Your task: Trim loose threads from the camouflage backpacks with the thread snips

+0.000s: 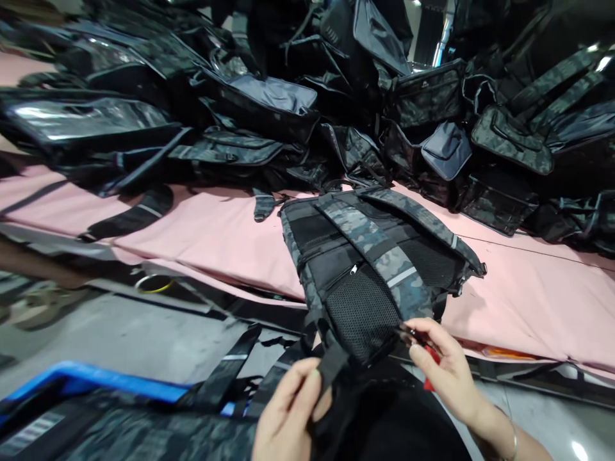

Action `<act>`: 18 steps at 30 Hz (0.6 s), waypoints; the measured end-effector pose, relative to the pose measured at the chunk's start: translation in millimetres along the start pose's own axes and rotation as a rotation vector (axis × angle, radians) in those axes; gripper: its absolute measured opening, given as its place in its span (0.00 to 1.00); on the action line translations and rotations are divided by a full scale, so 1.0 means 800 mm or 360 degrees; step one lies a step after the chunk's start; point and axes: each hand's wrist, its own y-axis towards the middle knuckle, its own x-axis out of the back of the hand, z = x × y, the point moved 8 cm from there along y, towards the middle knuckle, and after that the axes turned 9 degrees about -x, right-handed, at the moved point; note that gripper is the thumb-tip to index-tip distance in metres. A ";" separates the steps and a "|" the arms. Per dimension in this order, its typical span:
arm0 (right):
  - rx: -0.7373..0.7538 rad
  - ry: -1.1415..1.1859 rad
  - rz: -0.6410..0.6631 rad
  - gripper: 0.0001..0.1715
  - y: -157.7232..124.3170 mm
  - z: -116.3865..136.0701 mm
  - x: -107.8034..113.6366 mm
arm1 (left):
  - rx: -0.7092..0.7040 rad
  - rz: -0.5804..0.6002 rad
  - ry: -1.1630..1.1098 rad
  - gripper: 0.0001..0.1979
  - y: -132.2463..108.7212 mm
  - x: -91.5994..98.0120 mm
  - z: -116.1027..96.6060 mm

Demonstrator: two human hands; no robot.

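A dark camouflage backpack (379, 256) lies with its shoulder straps and mesh back panel facing up, its near end close to both hands. My left hand (291, 410) pinches a black webbing strap (334, 362) at the backpack's near left corner. Closed around small red-handled snips (431, 368), my right hand (446, 365) is at the near right side of the pack. The dark metal tips of the snips point left, beside the lower end of a shoulder strap (408, 282). My fingers partly cover the snips, so whether their blades touch anything is unclear.
Many black and camouflage bags (259, 96) are heaped along the back of the pink-covered table (206, 246). At the lower left, a blue crate (96, 374) holds more camouflage bags (158, 432). Another person's foot (48, 307) is at the left edge, on the grey floor.
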 end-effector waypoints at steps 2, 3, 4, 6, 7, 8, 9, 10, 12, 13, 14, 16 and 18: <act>0.0104 -0.0096 0.0028 0.15 0.000 0.010 -0.006 | -0.0009 0.0215 0.0024 0.17 -0.009 -0.036 0.001; 0.0139 -0.0134 0.0043 0.16 0.000 0.013 -0.010 | -0.0035 0.0254 0.0037 0.16 -0.012 -0.044 -0.001; 0.0156 -0.0165 0.0047 0.17 0.000 0.015 -0.014 | -0.0055 0.0260 0.0041 0.15 -0.014 -0.048 -0.003; 0.0141 -0.0208 0.0045 0.18 0.000 0.015 -0.022 | -0.0077 0.0200 0.0035 0.15 -0.015 -0.045 -0.003; 0.0124 -0.0231 0.0053 0.18 0.000 0.014 -0.026 | -0.0082 0.0162 0.0029 0.16 -0.016 -0.041 -0.003; 0.0113 -0.0258 0.0070 0.17 0.000 0.013 -0.030 | -0.0086 0.0132 0.0027 0.17 -0.017 -0.038 -0.001; 0.0116 -0.0287 0.0091 0.15 0.000 0.013 -0.034 | -0.0090 0.0116 0.0034 0.17 -0.018 -0.036 0.001; 0.0140 -0.0319 0.0108 0.13 0.000 0.014 -0.038 | -0.0096 0.0110 0.0047 0.17 -0.019 -0.035 0.003; 0.0227 -0.0382 0.0113 0.11 0.000 0.020 -0.042 | -0.0094 0.0126 0.0080 0.17 -0.022 -0.035 0.007; 0.0270 -0.0405 0.0097 0.11 0.001 0.023 -0.043 | -0.0089 0.0133 0.0094 0.17 -0.023 -0.036 0.009; 0.0310 -0.0424 0.0077 0.11 0.002 0.026 -0.042 | -0.0082 0.0135 0.0103 0.18 -0.025 -0.036 0.011; 0.0374 -0.0456 0.0048 0.10 0.004 0.030 -0.042 | -0.0072 0.0122 0.0112 0.18 -0.027 -0.037 0.013; 0.0417 -0.0476 0.0015 0.08 0.006 0.032 -0.041 | -0.0065 0.0094 0.0116 0.19 -0.027 -0.038 0.012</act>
